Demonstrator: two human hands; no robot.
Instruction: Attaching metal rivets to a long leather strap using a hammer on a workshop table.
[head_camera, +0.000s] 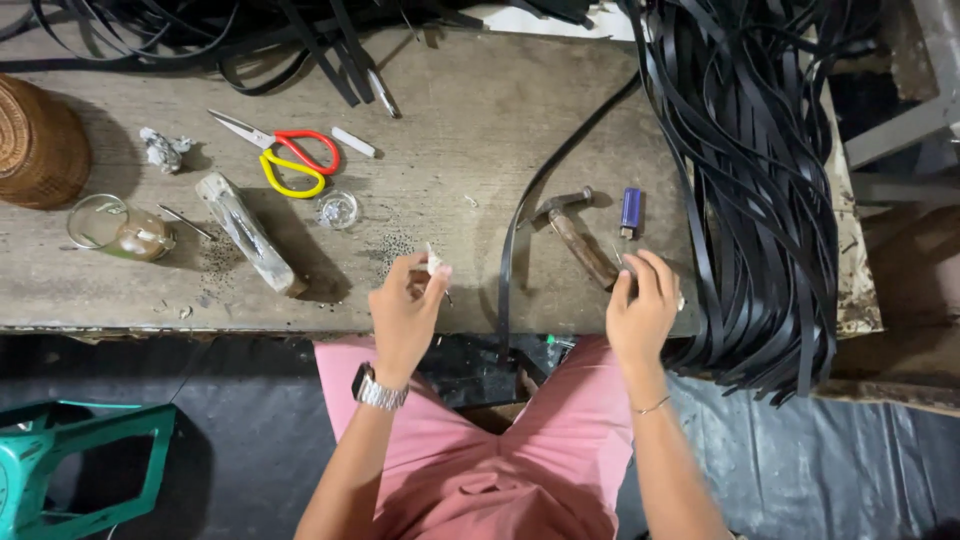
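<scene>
Down at the table's (470, 90) near edge, the left hand (405, 310) pinches a small white piece (434, 263) between its fingertips. The right hand (640, 305) is curled, fingertips pressed together on something too small to tell. Between the 2 hands runs a black strap (507, 260); just beyond the right hand lie a hammer (575, 232) and a blue lighter (630, 210).
</scene>
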